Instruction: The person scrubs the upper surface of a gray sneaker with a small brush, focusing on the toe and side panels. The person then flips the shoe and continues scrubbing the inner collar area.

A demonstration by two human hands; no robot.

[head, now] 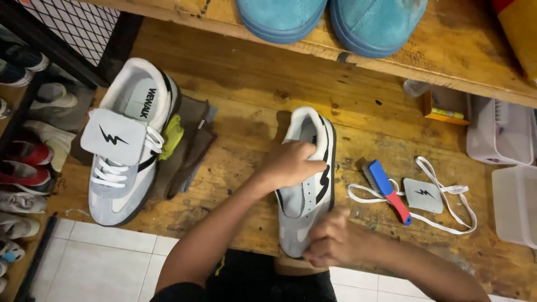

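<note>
At a rough, knotted plank workbench (246, 84), I steady an unlaced grey-and-white sneaker (306, 196) with both hands. My left hand (291, 164) curls over the shoe's open collar and tongue area, fingers wrapped down onto the smooth white side panel beside its black zigzag stripe. My right hand (334, 241) is bunched at the toe, gripping the soft grey suede cap near the bench's front edge; what the fingertips pinch there I cannot tell. The shoe lies sole down, toe toward me, in the middle of the bench.

To its left, well apart, the matching laced sneaker (128, 142) rests with a flat grey flap bearing a black bolt over its white laces. Tucked just beside it are crumpled brown cloths (190, 145) and a scrap of yellow-green rag (172, 134).

To the right lie a loose flat white lace (447, 193), looped across the wood, a small grey flap (423, 194) with the same bolt mark, and a bristle brush (386, 187) with a blue-and-red plastic handle. Translucent plastic tubs (512, 168) sit at the far right. Two blue suede shoes (330, 19) stand on the upper shelf; pale tiled floor (100, 263) shows below.
</note>
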